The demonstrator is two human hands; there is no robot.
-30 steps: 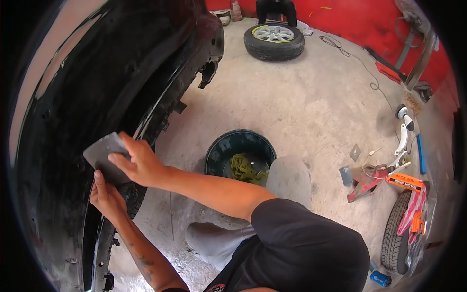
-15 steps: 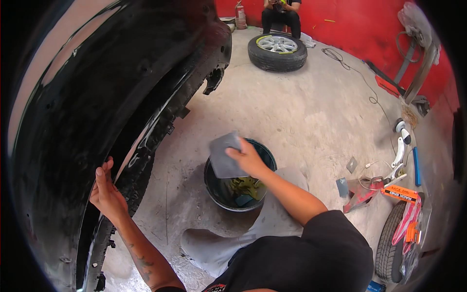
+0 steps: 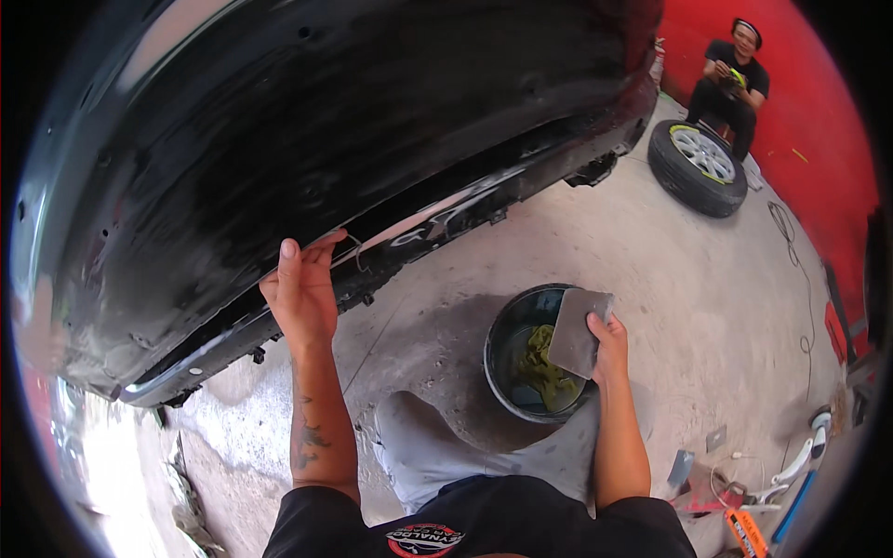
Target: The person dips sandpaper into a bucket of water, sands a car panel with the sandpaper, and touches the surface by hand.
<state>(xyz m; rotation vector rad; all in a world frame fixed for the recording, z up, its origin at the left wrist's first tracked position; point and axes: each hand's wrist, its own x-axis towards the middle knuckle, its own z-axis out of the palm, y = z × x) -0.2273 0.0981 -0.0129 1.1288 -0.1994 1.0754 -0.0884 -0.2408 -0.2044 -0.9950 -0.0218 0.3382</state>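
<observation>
Right hand (image 3: 610,352) has its grip clamped on a grey sheet (image 3: 575,330) over the bucket (image 3: 499,339); left hand (image 3: 305,296) at black panel's (image 3: 372,121) edge, closure unclear.

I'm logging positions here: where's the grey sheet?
In the head view, right of centre, the right hand holds the grey sheet, covering part of the bucket.
</observation>
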